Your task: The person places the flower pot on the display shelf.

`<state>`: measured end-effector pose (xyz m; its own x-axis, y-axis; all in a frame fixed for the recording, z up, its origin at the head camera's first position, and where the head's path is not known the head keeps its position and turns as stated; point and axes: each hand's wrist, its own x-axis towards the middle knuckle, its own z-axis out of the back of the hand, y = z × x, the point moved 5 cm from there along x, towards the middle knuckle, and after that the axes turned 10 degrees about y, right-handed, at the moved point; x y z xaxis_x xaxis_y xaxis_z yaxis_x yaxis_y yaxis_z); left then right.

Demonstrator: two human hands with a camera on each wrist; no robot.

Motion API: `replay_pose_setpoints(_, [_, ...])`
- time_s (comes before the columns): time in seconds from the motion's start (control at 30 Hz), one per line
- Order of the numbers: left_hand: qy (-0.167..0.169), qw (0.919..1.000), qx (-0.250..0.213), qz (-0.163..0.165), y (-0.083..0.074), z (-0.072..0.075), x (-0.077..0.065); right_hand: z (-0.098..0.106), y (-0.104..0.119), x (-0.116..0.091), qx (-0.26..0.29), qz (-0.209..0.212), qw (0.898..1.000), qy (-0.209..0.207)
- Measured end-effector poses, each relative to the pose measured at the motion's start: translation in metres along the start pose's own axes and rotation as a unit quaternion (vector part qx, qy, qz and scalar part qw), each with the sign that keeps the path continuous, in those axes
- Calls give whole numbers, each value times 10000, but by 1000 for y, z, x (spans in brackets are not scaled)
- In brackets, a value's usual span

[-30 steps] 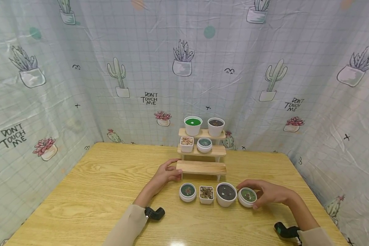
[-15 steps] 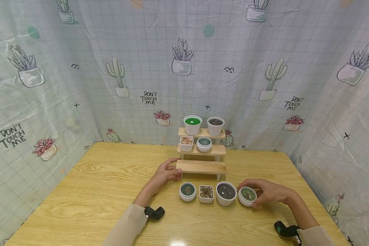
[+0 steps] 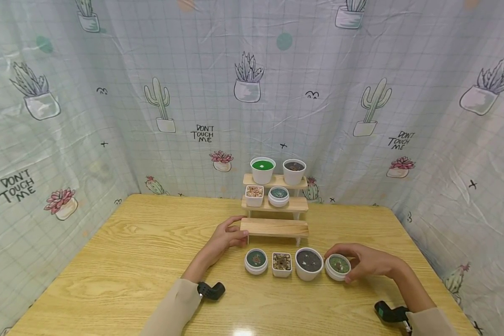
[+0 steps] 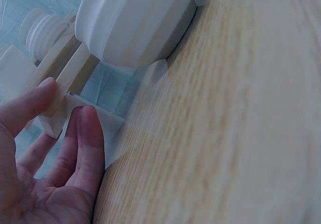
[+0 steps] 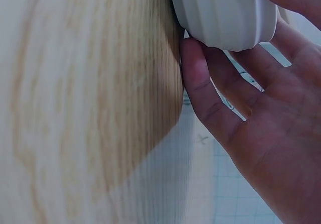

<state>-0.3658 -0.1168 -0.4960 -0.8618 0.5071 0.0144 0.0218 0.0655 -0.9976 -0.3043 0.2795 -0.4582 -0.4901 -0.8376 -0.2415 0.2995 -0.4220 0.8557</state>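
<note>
My left hand (image 3: 227, 235) grips the left end of the bottom step of a three-tier wooden stand (image 3: 274, 227). The left wrist view has its thumb on the plank's end (image 4: 75, 78) and the other fingers around the white leg below. My right hand (image 3: 367, 262) holds a small round white pot (image 3: 338, 268) with a green filling, thumb on the near side and fingers on the far side. In the right wrist view, this ridged pot (image 5: 220, 13) sits low at the wooden tabletop, between thumb and fingers.
Beside the held pot stand a larger dark-filled pot (image 3: 309, 264), a square pebble pot (image 3: 282, 265) and a low round pot (image 3: 256, 262). The upper tiers carry a green-filled pot (image 3: 262, 171), a brown-filled one (image 3: 294, 171), a square one (image 3: 254, 196) and a round one (image 3: 278, 197). A printed curtain (image 3: 185, 102) closes the back.
Both hands keep their places, the left on the stand and the right on the round pot. The whole head view has shifted very slightly.
</note>
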Motion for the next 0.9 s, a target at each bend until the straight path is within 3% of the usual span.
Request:
replay_pose_setpoints(0.33, [4,10000,27,3,0,0,0,1,4,-2,-58,-96,9999,-33])
replay_pose_setpoints(0.9, [19,10000,14,-4,-1,-1,-1,3,11,-5,9,89,9999,-83])
